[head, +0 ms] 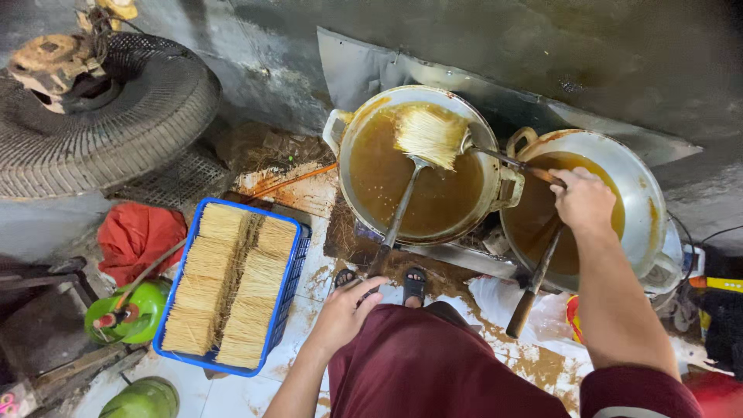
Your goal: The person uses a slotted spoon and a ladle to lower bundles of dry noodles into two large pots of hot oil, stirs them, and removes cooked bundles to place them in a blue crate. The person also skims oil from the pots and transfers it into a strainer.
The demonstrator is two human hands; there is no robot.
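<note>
Item: noodle block (430,135), raised over hot oil at left wok's (352,131) far rim. I see left hand (346,310) clamped on ladle (398,213), right hand (582,200) clamped on skimmer (507,160). Risk: block slides off, splashing oil.

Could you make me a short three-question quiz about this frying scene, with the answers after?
1. True or false: both hands hold long-handled utensils.
2. Which wok has the noodle block over it: the one nearer the blue crate or the farther one?
3. What fills the blue crate?

Key:
1. True: the left hand and right hand each grip a handle.
2. The nearer wok; the farther wok holds only oil.
3. Stacked blocks of dry noodles.
</note>
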